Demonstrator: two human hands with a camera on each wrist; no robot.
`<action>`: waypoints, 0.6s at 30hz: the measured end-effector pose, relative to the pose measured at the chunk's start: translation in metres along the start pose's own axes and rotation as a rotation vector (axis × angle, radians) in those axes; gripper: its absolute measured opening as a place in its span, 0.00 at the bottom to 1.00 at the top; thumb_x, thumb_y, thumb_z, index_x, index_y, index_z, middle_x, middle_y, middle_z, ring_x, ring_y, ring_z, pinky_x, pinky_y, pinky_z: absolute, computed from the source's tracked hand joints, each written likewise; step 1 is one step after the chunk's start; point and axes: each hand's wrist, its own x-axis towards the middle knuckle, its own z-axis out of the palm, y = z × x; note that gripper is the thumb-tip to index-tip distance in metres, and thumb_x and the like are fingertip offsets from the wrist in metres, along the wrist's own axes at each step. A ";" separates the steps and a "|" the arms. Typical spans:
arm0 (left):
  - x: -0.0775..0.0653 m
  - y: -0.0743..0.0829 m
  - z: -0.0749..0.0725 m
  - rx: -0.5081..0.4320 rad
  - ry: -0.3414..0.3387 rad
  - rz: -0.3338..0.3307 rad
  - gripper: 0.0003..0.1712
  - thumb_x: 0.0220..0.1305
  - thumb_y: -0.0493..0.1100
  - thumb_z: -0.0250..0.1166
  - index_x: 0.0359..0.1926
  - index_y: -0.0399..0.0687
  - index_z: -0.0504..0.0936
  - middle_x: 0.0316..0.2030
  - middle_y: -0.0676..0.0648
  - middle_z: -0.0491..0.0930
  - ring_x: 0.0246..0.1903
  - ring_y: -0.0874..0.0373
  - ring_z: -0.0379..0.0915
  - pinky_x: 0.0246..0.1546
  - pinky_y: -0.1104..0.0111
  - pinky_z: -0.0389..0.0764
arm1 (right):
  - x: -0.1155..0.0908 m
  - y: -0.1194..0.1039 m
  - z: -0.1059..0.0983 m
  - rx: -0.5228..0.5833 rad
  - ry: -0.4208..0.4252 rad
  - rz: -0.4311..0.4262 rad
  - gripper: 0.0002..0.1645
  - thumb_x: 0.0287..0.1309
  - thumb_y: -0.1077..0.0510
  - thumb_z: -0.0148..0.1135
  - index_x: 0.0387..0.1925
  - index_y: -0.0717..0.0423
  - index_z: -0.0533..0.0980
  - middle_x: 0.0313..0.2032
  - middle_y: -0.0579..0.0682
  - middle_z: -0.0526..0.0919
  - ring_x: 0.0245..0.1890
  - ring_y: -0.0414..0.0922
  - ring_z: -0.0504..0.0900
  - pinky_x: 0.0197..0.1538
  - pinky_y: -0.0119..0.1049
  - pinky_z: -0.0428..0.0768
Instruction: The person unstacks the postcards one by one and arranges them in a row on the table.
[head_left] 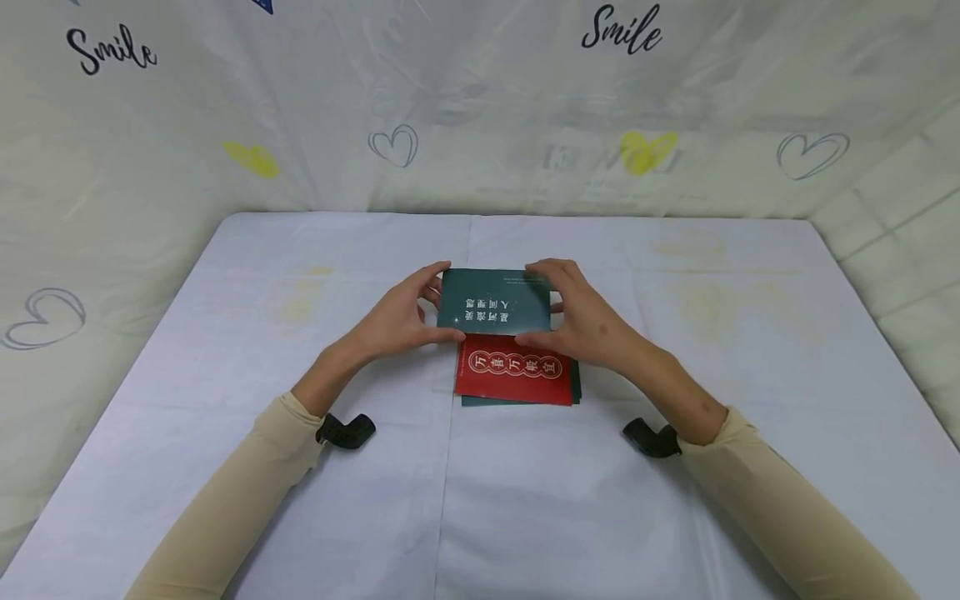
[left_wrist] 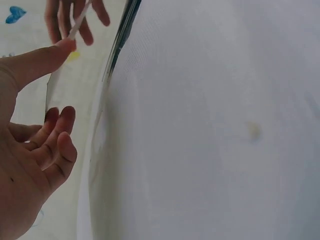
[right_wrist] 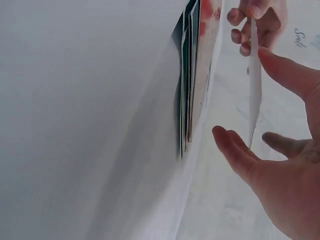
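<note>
A dark green card point(head_left: 491, 296) with white lettering is held level above the table by both hands. My left hand point(head_left: 397, 317) grips its left end, thumb at the near edge and fingertips at the far edge. The right hand point(head_left: 585, 321) holds the other end the same way. In the right wrist view the card point(right_wrist: 255, 85) shows nearly edge-on, its pale underside visible, raised clear of a pile. On top of that pile lies a red card point(head_left: 513, 385) with white characters in linked circles. Dark green edges stick out beneath it, and several layers point(right_wrist: 187, 85) show from the side.
A white cloth covers the table point(head_left: 360, 517). Behind it hangs a pale curtain point(head_left: 495, 75) printed with hearts and "Smile". Black wrist devices point(head_left: 347, 432) protrude from both sleeves above the cloth.
</note>
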 end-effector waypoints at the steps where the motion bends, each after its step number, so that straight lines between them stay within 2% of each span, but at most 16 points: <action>1: 0.000 -0.001 0.000 -0.005 0.003 -0.003 0.63 0.52 0.49 0.83 0.81 0.42 0.56 0.58 0.44 0.77 0.53 0.52 0.77 0.48 0.64 0.79 | 0.001 0.000 0.000 0.017 0.011 0.006 0.57 0.53 0.57 0.81 0.77 0.58 0.58 0.75 0.60 0.60 0.68 0.59 0.73 0.62 0.54 0.84; 5: 0.000 -0.003 -0.001 -0.022 0.018 -0.019 0.62 0.53 0.48 0.83 0.81 0.43 0.55 0.58 0.43 0.77 0.52 0.52 0.77 0.46 0.67 0.80 | 0.003 -0.001 0.001 0.101 0.051 0.069 0.57 0.54 0.59 0.79 0.79 0.56 0.56 0.75 0.60 0.60 0.66 0.61 0.79 0.60 0.53 0.84; 10: 0.001 -0.005 -0.002 -0.049 0.036 -0.022 0.62 0.54 0.46 0.82 0.81 0.43 0.55 0.56 0.43 0.77 0.51 0.52 0.78 0.43 0.70 0.80 | 0.006 -0.002 0.002 0.203 0.085 0.135 0.57 0.57 0.60 0.78 0.80 0.54 0.53 0.73 0.59 0.66 0.58 0.57 0.85 0.59 0.52 0.85; 18: -0.001 -0.007 -0.004 -0.063 0.054 -0.046 0.64 0.53 0.47 0.82 0.82 0.43 0.52 0.59 0.42 0.77 0.51 0.51 0.78 0.43 0.72 0.80 | 0.011 -0.003 0.009 0.236 0.058 0.159 0.58 0.59 0.58 0.76 0.81 0.54 0.51 0.65 0.59 0.73 0.53 0.55 0.88 0.61 0.52 0.85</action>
